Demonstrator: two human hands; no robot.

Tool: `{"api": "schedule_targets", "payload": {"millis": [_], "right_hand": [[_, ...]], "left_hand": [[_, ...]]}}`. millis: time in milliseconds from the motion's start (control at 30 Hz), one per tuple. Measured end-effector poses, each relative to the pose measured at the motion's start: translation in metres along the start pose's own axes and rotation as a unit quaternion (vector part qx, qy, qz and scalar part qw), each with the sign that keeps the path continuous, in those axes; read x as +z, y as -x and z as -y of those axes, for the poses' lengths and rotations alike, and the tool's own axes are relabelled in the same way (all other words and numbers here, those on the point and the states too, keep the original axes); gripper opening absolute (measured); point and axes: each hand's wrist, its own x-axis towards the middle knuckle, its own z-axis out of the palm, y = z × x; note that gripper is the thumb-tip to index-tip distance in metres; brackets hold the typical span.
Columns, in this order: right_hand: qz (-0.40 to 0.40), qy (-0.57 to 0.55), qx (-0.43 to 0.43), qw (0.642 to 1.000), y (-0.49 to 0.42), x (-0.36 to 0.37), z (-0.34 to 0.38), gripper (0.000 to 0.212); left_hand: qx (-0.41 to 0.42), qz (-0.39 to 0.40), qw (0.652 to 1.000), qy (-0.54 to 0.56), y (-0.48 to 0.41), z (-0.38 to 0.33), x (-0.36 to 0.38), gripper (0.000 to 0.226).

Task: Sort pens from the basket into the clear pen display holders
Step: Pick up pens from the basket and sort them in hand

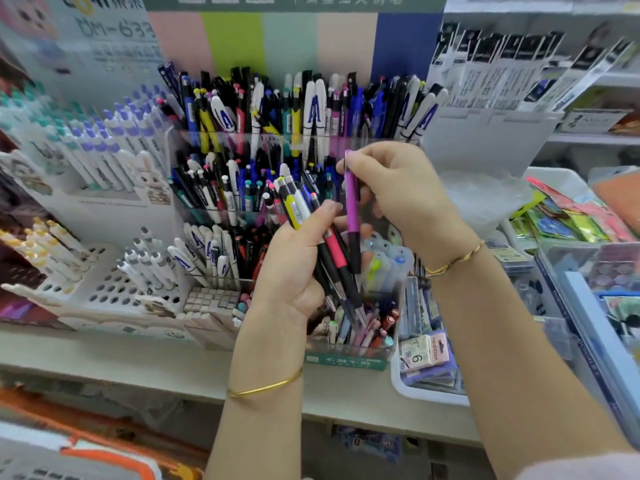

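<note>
A single purple pen [352,206] is being pinched near its top by the thumb and fingers of the right hand [398,195], the grip being kept narrow around the barrel, just right of the frame's centre. The pen is being held upright, its lower end touching a bundle of pens [323,244] that is being clasped in the closed grip of the left hand [294,271]. At least five pens are being counted there; the exact number cannot be told. Two gold bangles are being worn, one on the left wrist [265,388] and one on the right wrist [453,259].

Behind both hands, the tiered clear display holder [346,344] is being partly hidden; its compartments are being filled by many pens. At the left, a white perforated stand [114,292] is being occupied by white pens. At the lower right, a white tray [422,393] is being filled with packets, one marked "6". On the sign [104,36] at the upper left, "DM-63" is being shown.
</note>
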Motion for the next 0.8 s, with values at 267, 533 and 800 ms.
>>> {"api": "schedule_targets", "payload": {"millis": [267, 533, 800], "right_hand": [[-0.281, -0.042, -0.091, 0.954, -0.028, 0.006, 0.001, 0.022], [-0.215, 0.17, -0.179, 0.945, -0.029, 0.026, -0.014, 0.011], [-0.118, 0.226, -0.163, 0.953, -0.03, 0.032, -0.021, 0.014]], "left_hand": [[0.042, -0.066, 0.994, -0.076, -0.013, -0.026, -0.025, 0.016], [0.062, -0.058, 0.992, -0.088, -0.014, -0.03, -0.036, 0.019], [0.07, -0.095, 0.991, -0.064, -0.01, -0.027, -0.038, 0.035]]}}
